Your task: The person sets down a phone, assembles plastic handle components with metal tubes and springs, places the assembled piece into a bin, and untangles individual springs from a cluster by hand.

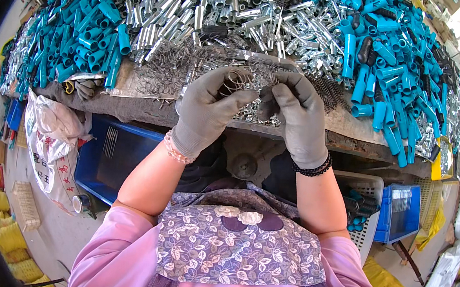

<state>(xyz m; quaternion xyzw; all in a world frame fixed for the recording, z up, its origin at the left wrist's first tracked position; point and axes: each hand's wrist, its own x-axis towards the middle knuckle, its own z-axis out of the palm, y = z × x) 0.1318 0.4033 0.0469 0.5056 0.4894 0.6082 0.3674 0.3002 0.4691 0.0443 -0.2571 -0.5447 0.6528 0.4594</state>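
My left hand [205,109], in a grey work glove, curls its fingers and thumb around a wire coil spring [237,78] above the bench's near edge. Close by on the right, my gloved right hand [302,118] is closed, thumb against fingers. What it pinches is too small and dark to make out. Behind the hands lie loose thin wire springs [164,69] and small shiny metal parts [252,112]. A cluster of dark coil springs [331,92] sits just beyond my right hand.
Shiny metal tubes [199,15] are heaped at the back, between piles of teal plastic sleeves [92,37] and more teal sleeves [389,68]. Below the bench stand a blue crate [120,156], a white plastic sack [54,140], a white basket [373,185] and a blue bin [400,214].
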